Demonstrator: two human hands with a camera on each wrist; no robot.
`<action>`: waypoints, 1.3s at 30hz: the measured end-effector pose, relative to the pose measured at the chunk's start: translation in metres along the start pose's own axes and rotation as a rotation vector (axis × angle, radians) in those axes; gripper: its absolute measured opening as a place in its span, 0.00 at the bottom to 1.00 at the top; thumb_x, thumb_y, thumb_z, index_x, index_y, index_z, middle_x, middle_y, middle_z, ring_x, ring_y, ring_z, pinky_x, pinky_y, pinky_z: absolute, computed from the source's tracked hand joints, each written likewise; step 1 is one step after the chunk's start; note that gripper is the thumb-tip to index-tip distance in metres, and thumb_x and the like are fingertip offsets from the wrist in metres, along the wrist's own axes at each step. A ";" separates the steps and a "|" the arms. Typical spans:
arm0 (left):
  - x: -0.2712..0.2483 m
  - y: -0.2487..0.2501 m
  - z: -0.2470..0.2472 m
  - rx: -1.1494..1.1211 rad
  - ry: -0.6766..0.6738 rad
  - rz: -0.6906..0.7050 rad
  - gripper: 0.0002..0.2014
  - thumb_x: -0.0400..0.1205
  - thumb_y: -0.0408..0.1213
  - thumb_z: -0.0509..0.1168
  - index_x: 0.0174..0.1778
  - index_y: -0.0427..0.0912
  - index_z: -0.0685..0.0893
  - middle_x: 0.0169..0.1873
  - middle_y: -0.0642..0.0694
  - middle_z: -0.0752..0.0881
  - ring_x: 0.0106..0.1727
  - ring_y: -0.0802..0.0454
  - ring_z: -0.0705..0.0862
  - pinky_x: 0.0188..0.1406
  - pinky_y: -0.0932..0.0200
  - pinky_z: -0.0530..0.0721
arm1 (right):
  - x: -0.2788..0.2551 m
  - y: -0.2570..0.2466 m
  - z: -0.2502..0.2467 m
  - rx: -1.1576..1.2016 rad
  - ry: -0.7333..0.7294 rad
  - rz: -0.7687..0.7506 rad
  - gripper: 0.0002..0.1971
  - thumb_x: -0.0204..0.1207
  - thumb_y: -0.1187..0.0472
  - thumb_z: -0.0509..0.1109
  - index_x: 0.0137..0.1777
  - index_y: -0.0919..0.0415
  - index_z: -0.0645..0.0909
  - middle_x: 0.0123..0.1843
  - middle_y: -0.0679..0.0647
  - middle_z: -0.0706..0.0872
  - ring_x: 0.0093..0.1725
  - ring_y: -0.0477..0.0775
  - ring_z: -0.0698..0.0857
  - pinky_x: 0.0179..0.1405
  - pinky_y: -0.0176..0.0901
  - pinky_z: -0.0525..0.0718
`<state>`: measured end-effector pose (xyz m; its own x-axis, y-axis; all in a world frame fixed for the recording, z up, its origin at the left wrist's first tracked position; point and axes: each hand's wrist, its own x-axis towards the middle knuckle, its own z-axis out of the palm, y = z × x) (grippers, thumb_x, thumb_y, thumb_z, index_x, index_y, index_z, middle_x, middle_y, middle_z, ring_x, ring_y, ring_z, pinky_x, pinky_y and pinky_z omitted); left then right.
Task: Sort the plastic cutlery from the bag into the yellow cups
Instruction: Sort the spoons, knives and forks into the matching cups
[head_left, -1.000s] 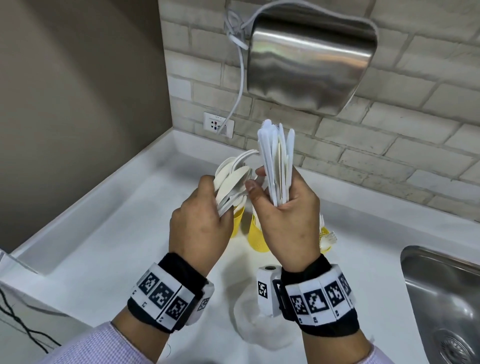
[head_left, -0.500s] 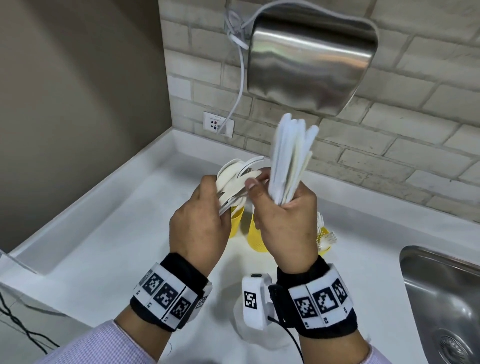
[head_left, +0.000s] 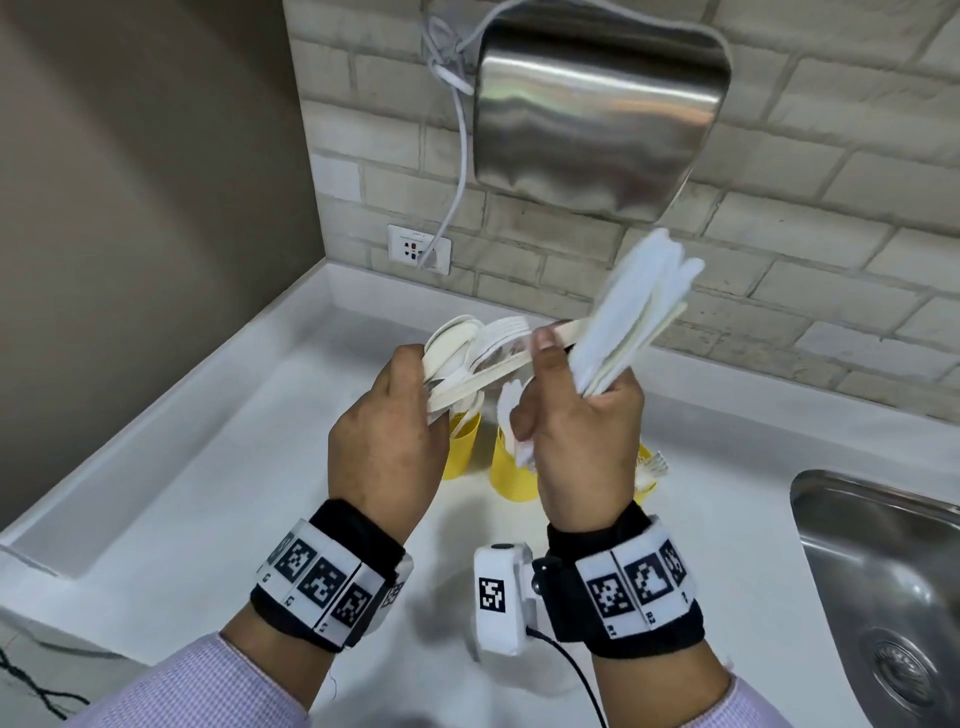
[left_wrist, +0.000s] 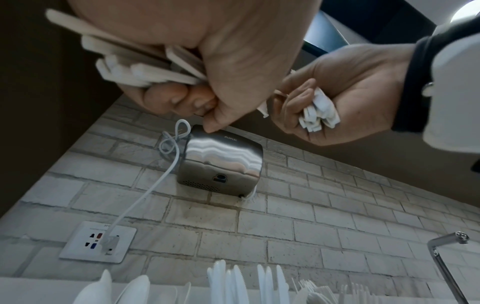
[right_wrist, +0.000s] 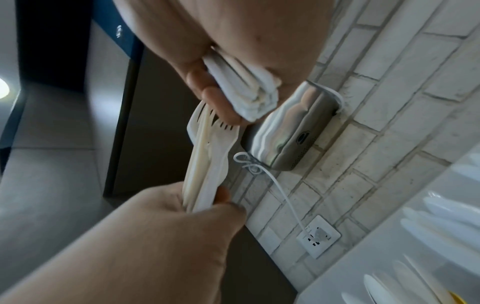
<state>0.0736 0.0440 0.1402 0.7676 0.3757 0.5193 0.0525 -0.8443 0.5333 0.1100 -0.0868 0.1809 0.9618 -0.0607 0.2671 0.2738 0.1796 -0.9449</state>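
Note:
My left hand (head_left: 384, 441) grips a bundle of white plastic spoons and forks (head_left: 467, 353) above the counter. The right wrist view shows fork tines (right_wrist: 215, 131) in that bundle. My right hand (head_left: 576, 431) grips a bundle of white knives (head_left: 634, 312) that leans up and to the right, blurred. Its thumb (head_left: 545, 343) lies on a handle sticking out of the left bundle. Three yellow cups stand below the hands: left cup (head_left: 462, 447), middle cup (head_left: 511, 475), right cup (head_left: 644, 483) with forks (head_left: 654, 462). Seen from the left wrist, spoons (left_wrist: 116, 288), knives (left_wrist: 244, 283) and forks (left_wrist: 324, 292) stand in them.
A steel hand dryer (head_left: 597, 114) hangs on the brick wall, its cable plugged into a socket (head_left: 418, 249). A steel sink (head_left: 883, 571) lies at the right with a tap (left_wrist: 446, 257). A crumpled clear bag (head_left: 550, 680) lies on the white counter (head_left: 208, 493) under my right wrist.
The knife bundle in my right hand has tipped from upright to leaning right. My right thumb has come onto a handle of the left bundle. Both hands stay over the cups.

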 end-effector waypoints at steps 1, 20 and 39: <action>0.001 -0.001 0.000 -0.002 0.002 0.008 0.14 0.80 0.35 0.70 0.56 0.46 0.73 0.40 0.43 0.86 0.35 0.32 0.83 0.31 0.56 0.68 | 0.003 -0.001 -0.001 0.086 0.037 0.014 0.13 0.84 0.57 0.73 0.42 0.65 0.81 0.23 0.58 0.79 0.20 0.57 0.75 0.24 0.46 0.76; 0.024 -0.004 0.034 -0.055 -0.103 0.067 0.15 0.77 0.32 0.70 0.58 0.42 0.77 0.43 0.44 0.88 0.36 0.33 0.83 0.32 0.57 0.68 | 0.050 0.000 -0.027 0.583 0.334 0.061 0.12 0.88 0.58 0.68 0.42 0.58 0.73 0.27 0.53 0.70 0.21 0.53 0.71 0.26 0.43 0.77; 0.037 0.007 0.031 -1.299 -0.623 -0.671 0.13 0.92 0.32 0.59 0.42 0.32 0.78 0.33 0.38 0.82 0.34 0.40 0.85 0.35 0.54 0.86 | 0.014 0.022 0.002 0.074 -0.033 -0.229 0.10 0.85 0.58 0.70 0.47 0.63 0.76 0.27 0.73 0.78 0.25 0.69 0.80 0.30 0.47 0.84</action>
<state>0.1220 0.0399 0.1422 0.9780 0.0459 -0.2034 0.1669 0.4124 0.8956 0.1293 -0.0813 0.1641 0.8738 -0.0766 0.4802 0.4839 0.2358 -0.8428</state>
